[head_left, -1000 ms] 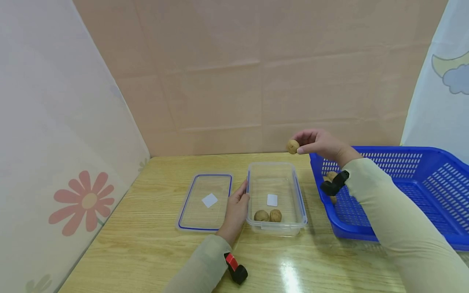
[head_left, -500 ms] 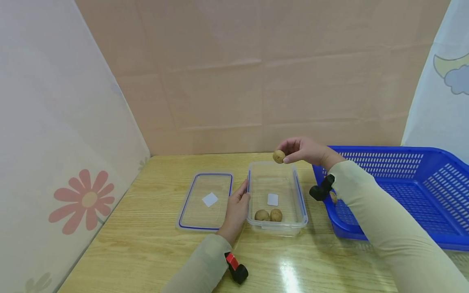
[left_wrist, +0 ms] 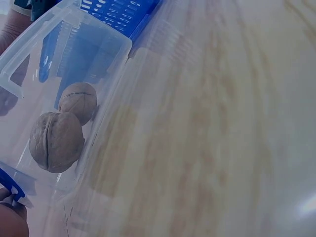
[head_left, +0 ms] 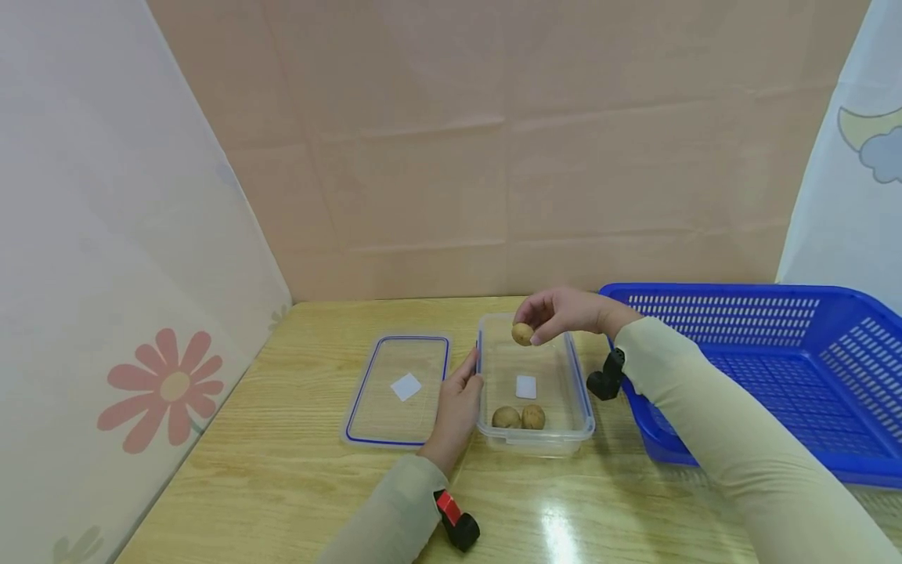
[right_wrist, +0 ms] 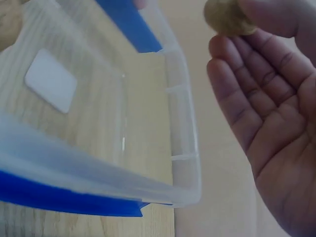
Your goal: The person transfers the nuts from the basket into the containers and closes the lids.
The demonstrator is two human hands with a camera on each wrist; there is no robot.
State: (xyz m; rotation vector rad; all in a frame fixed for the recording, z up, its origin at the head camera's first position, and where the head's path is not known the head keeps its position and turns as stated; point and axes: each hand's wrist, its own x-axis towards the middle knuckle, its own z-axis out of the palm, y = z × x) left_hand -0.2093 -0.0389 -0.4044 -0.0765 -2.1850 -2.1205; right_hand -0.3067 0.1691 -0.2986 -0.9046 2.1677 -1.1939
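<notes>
My right hand (head_left: 560,312) pinches a walnut (head_left: 522,334) between thumb and fingertips, above the far part of a clear plastic container (head_left: 582,376). In the right wrist view this walnut (right_wrist: 224,16) shows at the top, the other fingers extended below it. Two more walnuts lie side by side at the container's near end, one larger walnut (left_wrist: 57,143) and one smaller walnut (left_wrist: 79,101) in the left wrist view. Along the container's left side rests my left hand (head_left: 456,411), fingers against the outer wall and thumb at the rim. A white label (head_left: 525,387) shows through the container's base.
Left of the container, a clear lid (head_left: 380,419) with a blue seal lies flat on the wooden table (head_left: 282,470). A large blue perforated basket (head_left: 740,291) stands to the right, partly behind my right forearm. A brown backdrop (head_left: 423,196) rises behind the table.
My right hand has carried the walnut left and down, from beside the basket's edge to above the container. The left hand, the lid and the two walnuts inside have stayed put.
</notes>
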